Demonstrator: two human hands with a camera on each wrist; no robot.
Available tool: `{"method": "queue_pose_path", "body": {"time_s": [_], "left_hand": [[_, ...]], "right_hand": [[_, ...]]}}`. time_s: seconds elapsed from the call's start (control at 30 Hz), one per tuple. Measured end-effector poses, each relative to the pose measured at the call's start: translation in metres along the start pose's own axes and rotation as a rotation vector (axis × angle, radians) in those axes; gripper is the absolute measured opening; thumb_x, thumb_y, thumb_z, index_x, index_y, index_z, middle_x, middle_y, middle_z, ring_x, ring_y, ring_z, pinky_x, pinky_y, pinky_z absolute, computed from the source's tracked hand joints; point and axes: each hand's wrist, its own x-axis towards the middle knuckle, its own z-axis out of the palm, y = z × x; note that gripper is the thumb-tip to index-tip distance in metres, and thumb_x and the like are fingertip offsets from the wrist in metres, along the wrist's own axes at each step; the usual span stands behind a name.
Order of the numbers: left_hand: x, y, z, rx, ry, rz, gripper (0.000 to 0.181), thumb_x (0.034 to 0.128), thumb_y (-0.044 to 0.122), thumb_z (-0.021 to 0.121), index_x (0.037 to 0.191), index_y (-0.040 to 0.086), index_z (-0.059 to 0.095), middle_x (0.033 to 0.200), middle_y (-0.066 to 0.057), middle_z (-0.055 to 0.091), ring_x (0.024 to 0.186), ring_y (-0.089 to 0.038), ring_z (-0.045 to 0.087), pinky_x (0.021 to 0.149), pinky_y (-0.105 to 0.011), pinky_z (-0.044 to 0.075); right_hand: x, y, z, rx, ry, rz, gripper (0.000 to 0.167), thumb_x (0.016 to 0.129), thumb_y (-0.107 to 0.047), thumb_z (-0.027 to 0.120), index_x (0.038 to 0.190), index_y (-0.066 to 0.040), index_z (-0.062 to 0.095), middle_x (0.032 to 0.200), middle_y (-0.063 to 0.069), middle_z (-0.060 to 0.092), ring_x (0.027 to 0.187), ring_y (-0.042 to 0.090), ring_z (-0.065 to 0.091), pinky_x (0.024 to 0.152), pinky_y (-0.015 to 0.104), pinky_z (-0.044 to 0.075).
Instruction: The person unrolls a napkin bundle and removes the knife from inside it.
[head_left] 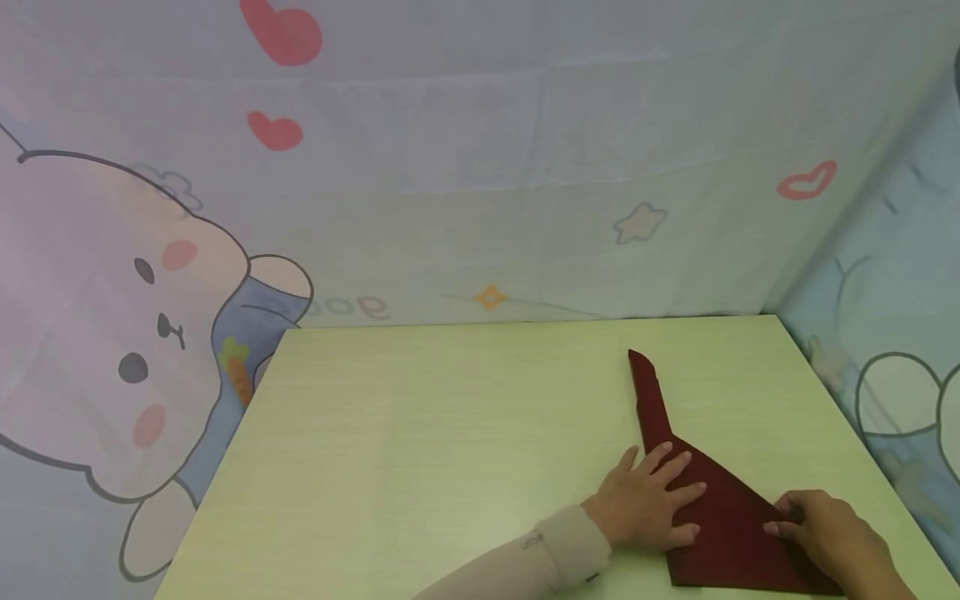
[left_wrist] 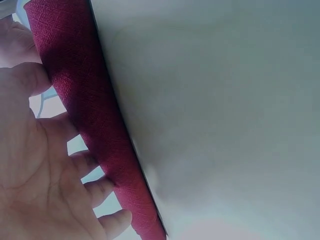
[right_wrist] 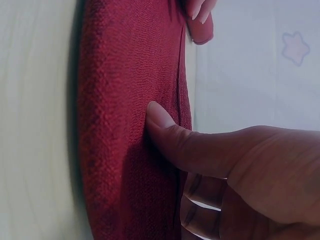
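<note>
A folded dark red cloth (head_left: pixel 738 533) lies near the front right of the table, with a narrow strip pointing toward the back. My left hand (head_left: pixel 651 500) rests on its left part, fingers spread. In the left wrist view, the fingertips of the left hand (left_wrist: pixel 40 165) touch the red cloth (left_wrist: pixel 95 115). At the cloth's right slanted edge, my right hand (head_left: pixel 836 533) pinches the fabric. The right wrist view shows the thumb of the right hand (right_wrist: pixel 255 170) on top of the woven cloth (right_wrist: pixel 120 100), with the other fingers curled at its edge.
The pale wooden table (head_left: pixel 450 433) extends to the left and behind the cloth. A printed curtain (head_left: pixel 450 167) with hearts and a cartoon bear hangs along the back and sides of the table.
</note>
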Motion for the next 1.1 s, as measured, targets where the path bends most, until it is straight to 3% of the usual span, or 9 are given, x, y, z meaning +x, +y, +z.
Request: {"method": "queue_pose_path", "body": {"time_s": [0.43, 0.7, 1.1], "left_hand": [[-0.011, -0.014, 0.002, -0.037, 0.032, -0.002, 0.059, 0.0999, 0.072, 0.024, 0.157, 0.055, 0.019, 0.168, 0.017, 0.012, 0.156, -0.010, 0.008, 0.121, -0.038, 0.026], [-0.020, -0.025, 0.008, -0.064, -0.037, -0.030, 0.065, 0.0968, 0.071, 0.036, 0.157, 0.056, 0.015, 0.170, 0.014, 0.006, 0.157, -0.016, 0.006, 0.121, -0.040, 0.026], [-0.020, -0.023, 0.006, -0.066, -0.050, -0.021, 0.066, 0.0977, 0.069, 0.036, 0.159, 0.049, 0.021, 0.170, 0.011, 0.007, 0.158, -0.020, 0.005, 0.120, -0.048, 0.026]], "right_hand": [[0.003, 0.001, -0.002, -0.008, -0.006, -0.007, 0.025, 0.081, -0.037, 0.083, 0.087, -0.015, 0.071, 0.083, -0.003, 0.070, 0.078, 0.016, 0.063, 0.068, 0.050, 0.051], [0.005, 0.005, -0.001, -0.010, -0.016, 0.000, 0.026, 0.081, -0.037, 0.083, 0.088, -0.015, 0.071, 0.084, -0.003, 0.071, 0.080, 0.019, 0.065, 0.070, 0.052, 0.051], [0.003, -0.001, -0.003, -0.011, -0.021, -0.024, 0.026, 0.083, -0.036, 0.082, 0.084, -0.014, 0.067, 0.082, -0.003, 0.068, 0.077, 0.016, 0.061, 0.069, 0.048, 0.050]]}}
